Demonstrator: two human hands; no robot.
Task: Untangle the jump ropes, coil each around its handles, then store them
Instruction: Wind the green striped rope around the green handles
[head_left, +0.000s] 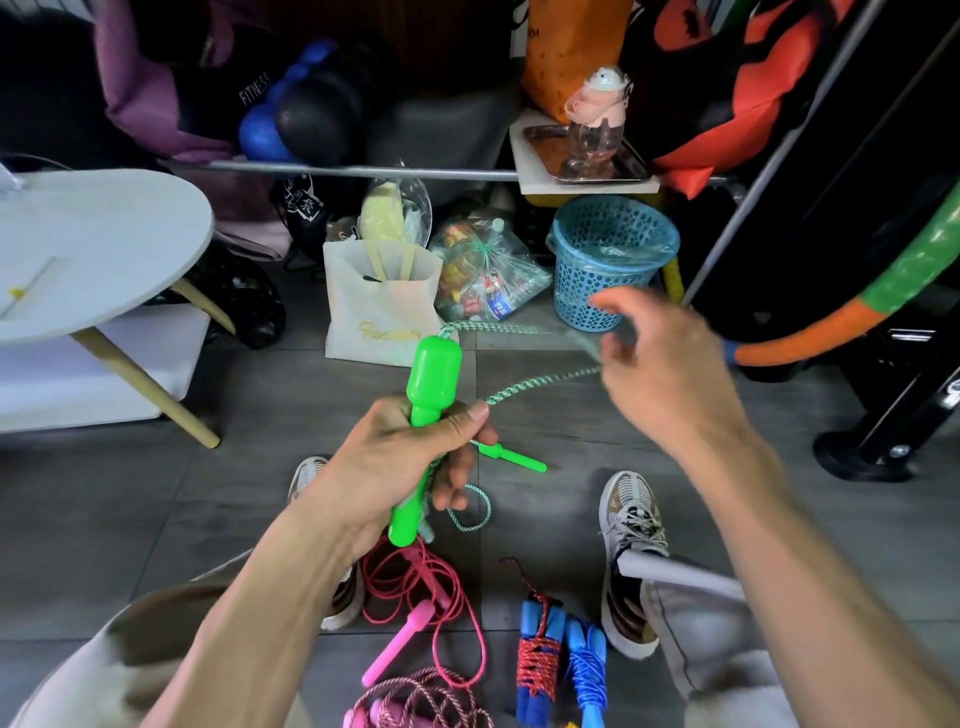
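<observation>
My left hand (410, 462) grips a bright green jump-rope handle (428, 410), held upright, with the thumb pinning its green-and-white rope (524, 387). The rope leaves the handle's top and loops right to my right hand (660, 369), which is blurred, fingers loosely curled around the cord. The second green handle (511, 456) hangs just right of my left hand. On the floor lie a loose pink rope with pink handles (410, 623) and two coiled ropes with blue handles, one red (540, 654), one blue (587, 670).
A white tote bag (382, 306), a clear bag of items (488, 275) and a blue perforated basket (608, 260) stand ahead on the tiled floor. A round white table (98, 244) is at the left. My shoes (631, 525) flank the ropes.
</observation>
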